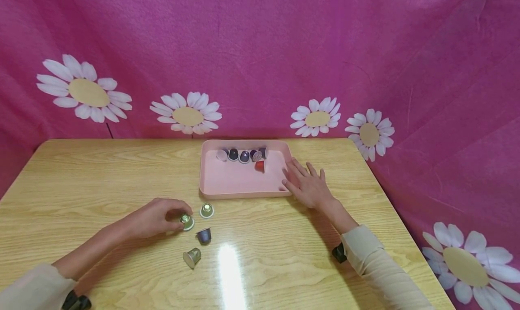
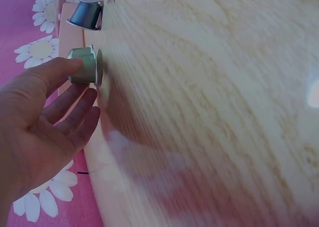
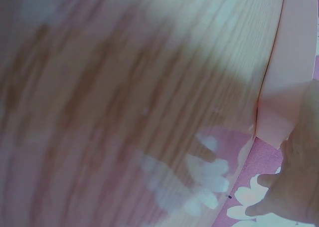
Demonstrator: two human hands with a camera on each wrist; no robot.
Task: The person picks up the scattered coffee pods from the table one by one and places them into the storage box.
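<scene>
My left hand [image 1: 156, 217] pinches a green coffee capsule [image 1: 187, 221] by its sides, low at the table, white rim down. In the left wrist view that green capsule [image 2: 83, 66] sits between thumb and fingers. A second green capsule [image 1: 206, 210] stands just right of it. Closer to me lie a grey-blue capsule [image 1: 204, 236] and a khaki capsule [image 1: 192, 257], both tipped over. With fingers spread, my right hand [image 1: 310, 188] touches the right edge of a pink tray [image 1: 231, 183]; the right wrist view shows only part of this hand [image 3: 299, 162].
Along the tray's back wall sit several dark and purple capsules [image 1: 244, 156], with a red capsule [image 1: 260, 166] on its side in front of them. A pink curtain [image 1: 252, 66] with daisies hangs behind the wooden table [image 1: 101, 174].
</scene>
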